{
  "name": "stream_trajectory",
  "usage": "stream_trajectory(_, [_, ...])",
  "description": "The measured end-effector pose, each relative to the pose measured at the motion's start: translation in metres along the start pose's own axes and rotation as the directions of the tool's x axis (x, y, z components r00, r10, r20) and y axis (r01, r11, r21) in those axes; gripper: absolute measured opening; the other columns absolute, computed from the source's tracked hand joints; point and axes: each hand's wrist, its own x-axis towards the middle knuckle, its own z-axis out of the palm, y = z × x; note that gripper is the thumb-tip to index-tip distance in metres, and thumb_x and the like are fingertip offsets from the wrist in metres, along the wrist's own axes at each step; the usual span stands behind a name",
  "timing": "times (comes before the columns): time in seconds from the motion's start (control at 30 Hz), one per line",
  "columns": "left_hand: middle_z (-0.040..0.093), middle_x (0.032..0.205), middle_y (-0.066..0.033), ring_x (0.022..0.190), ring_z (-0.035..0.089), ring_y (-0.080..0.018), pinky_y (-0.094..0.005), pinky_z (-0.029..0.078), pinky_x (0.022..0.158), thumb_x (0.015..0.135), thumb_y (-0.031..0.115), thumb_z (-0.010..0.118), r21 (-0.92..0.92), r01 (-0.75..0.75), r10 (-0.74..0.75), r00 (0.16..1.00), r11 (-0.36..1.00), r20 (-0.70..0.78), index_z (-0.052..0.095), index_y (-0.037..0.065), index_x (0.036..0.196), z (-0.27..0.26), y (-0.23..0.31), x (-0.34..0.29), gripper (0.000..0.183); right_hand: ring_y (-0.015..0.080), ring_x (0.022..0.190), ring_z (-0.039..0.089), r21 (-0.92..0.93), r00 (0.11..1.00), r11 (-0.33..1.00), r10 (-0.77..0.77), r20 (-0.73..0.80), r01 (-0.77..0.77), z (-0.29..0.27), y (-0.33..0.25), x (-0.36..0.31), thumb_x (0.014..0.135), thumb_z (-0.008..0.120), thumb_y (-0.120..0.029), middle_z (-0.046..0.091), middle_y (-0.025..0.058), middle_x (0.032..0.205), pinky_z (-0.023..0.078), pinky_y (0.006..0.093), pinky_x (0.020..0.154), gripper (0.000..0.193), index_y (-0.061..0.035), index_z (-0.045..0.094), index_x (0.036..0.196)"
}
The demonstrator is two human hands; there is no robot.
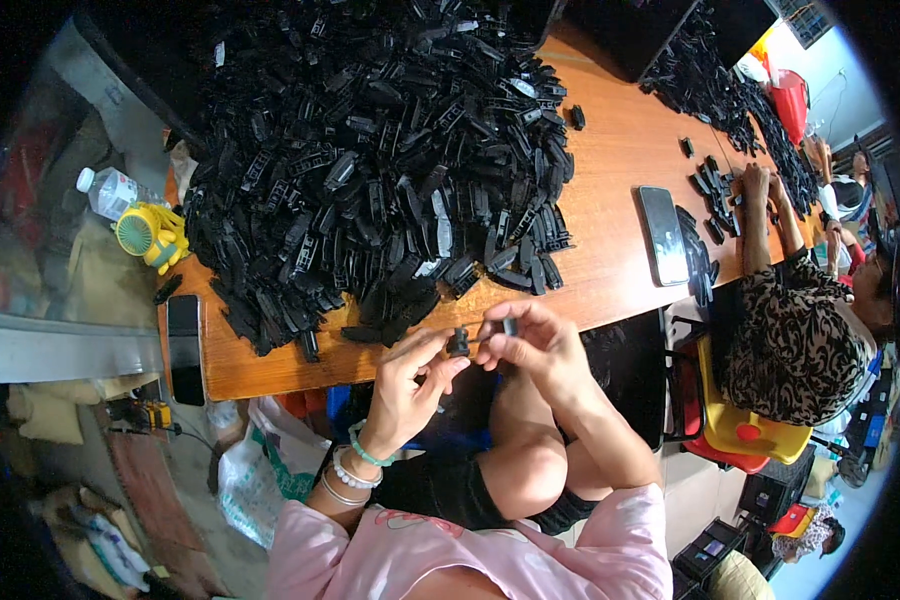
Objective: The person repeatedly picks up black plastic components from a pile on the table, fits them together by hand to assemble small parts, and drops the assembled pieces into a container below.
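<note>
My left hand (pixel 413 377), with bracelets at its wrist, pinches a small black plastic part (pixel 458 342) between thumb and fingers. Close beside it, my right hand (pixel 535 345) is closed on a second small dark piece (pixel 508 327), partly covered by its fingers. Whether the two pieces touch, I cannot tell. Both hands are held in front of the table's near edge, above my lap. Just beyond them, a large heap of black plastic parts (pixel 370 180) covers much of the wooden table (pixel 610 150).
A phone (pixel 663 235) lies right of the heap, another phone (pixel 185 348) at the table's left corner. Near that corner are a yellow handheld fan (pixel 152 236) and a plastic bottle (pixel 110 190). At the right, a co-worker (pixel 795 350) sits handling black parts. A plastic bag (pixel 265 470) hangs below.
</note>
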Motion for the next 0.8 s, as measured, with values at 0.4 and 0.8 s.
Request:
stream_trajectory(0.4, [0.057,0.080,-0.0155,0.066,0.059,-0.0280,-0.0330,0.045,0.058,0.079,0.002,0.065,0.301,-0.367,0.342,0.930,0.880,0.134,0.060,-0.006,0.100,-0.006,0.024,0.001,0.023,0.0357,0.088,0.058,-0.768,0.895,0.462,-0.279,0.348,0.443,-0.003,0.003,-0.029,0.078,0.060,0.000,0.056,0.0201,0.097,0.047,0.0378,0.075,0.039,0.0052,0.051,0.115])
stream_trajectory(0.8, [0.058,0.085,-0.0111,0.062,0.059,-0.0135,-0.0235,0.046,0.052,0.088,0.005,0.055,0.097,-0.030,0.026,0.999,0.995,0.046,0.059,-0.009,0.097,0.030,0.015,0.001,0.017,0.0319,0.083,0.056,-0.855,0.809,0.241,-0.511,0.290,0.459,-0.006,0.035,-0.033,0.074,0.058,-0.005,0.053,0.0178,0.093,0.049,0.0369,0.069,0.041,0.0038,0.050,0.114])
